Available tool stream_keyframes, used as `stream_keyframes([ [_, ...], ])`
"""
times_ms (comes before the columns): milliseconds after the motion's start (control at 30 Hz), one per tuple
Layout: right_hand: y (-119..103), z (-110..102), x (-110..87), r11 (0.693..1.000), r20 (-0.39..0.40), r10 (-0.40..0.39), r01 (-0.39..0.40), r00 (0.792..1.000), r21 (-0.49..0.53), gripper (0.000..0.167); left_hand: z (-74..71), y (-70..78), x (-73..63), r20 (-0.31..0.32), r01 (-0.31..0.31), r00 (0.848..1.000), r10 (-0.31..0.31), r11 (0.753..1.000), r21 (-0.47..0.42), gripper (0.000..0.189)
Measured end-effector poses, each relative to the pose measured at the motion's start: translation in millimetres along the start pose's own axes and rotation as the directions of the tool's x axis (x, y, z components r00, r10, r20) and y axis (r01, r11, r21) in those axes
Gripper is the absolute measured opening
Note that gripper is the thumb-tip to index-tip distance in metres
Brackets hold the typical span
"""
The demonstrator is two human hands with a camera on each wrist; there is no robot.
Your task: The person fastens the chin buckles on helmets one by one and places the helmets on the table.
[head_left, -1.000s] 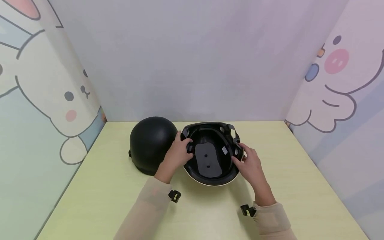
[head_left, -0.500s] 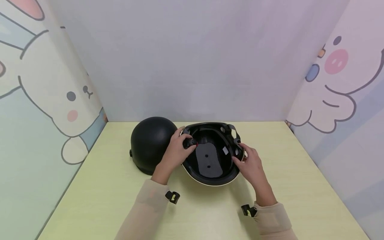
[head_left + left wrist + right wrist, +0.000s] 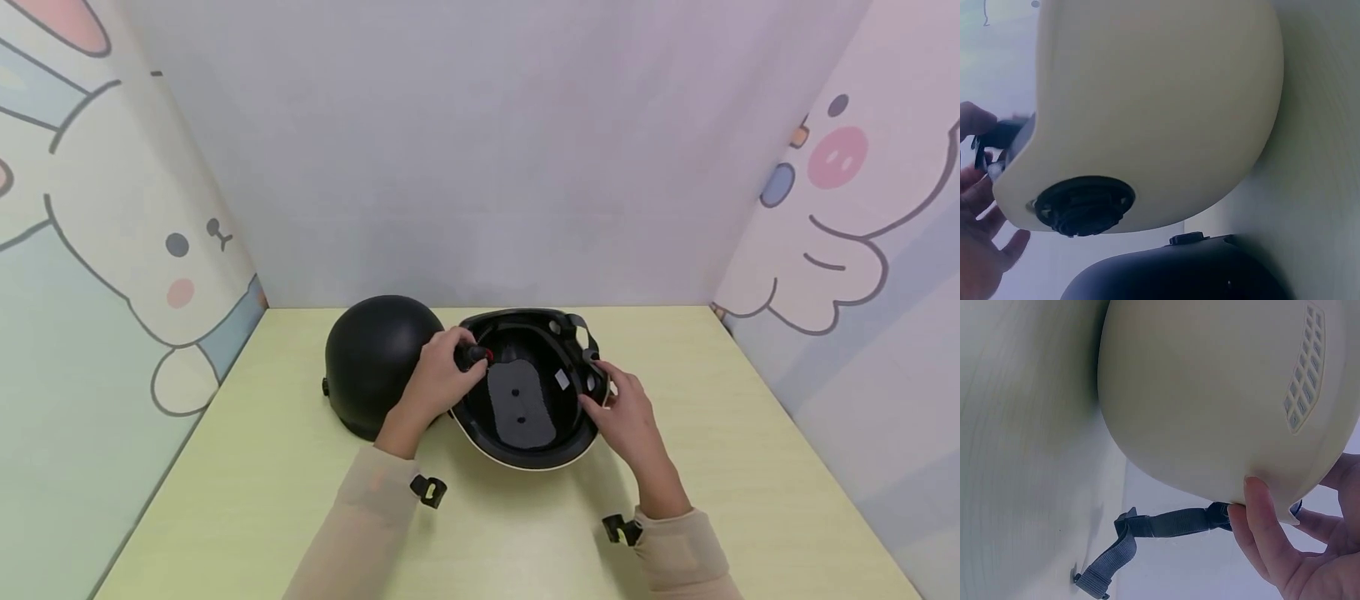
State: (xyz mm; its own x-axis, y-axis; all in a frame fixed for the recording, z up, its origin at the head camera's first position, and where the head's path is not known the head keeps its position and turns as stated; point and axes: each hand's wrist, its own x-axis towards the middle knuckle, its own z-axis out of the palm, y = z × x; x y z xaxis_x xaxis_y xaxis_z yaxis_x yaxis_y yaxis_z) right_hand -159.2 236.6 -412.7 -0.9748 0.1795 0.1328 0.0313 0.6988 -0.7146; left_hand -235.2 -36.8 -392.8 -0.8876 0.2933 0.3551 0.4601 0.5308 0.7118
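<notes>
A helmet (image 3: 525, 454) with a cream shell lies upside down on the table, its black lined inside facing up. My left hand (image 3: 441, 375) pinches a black strap buckle (image 3: 474, 356) with a bit of red at the helmet's left rim. In the left wrist view the cream shell (image 3: 1160, 94) carries a round black knob (image 3: 1085, 206) on its side. My right hand (image 3: 626, 408) grips the right rim, thumb inside and fingers outside. In the right wrist view a dark webbing strap (image 3: 1172, 524) hangs off the rim near the fingers.
A black helmet (image 3: 378, 358) stands dome up just left of the cream one, behind my left forearm. Pale yellow-green table (image 3: 750, 467) spreads around both. A grey wall (image 3: 480, 150) rises behind, with cartoon-printed walls at both sides.
My left hand has shifted slightly left from the rim and now pinches the buckle, whose red part has come into sight. The right hand keeps its grip.
</notes>
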Motion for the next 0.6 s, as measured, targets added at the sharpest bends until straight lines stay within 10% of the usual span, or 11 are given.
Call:
stream_keyframes([
  [600, 11.3, -12.8, 4.8, 0.996, 0.071, -0.032, 0.026, 0.997, 0.091, 0.057, 5.3, -0.1, -1.1, -0.025, -0.047, 0.999, 0.042, 0.978, -0.202, 0.040],
])
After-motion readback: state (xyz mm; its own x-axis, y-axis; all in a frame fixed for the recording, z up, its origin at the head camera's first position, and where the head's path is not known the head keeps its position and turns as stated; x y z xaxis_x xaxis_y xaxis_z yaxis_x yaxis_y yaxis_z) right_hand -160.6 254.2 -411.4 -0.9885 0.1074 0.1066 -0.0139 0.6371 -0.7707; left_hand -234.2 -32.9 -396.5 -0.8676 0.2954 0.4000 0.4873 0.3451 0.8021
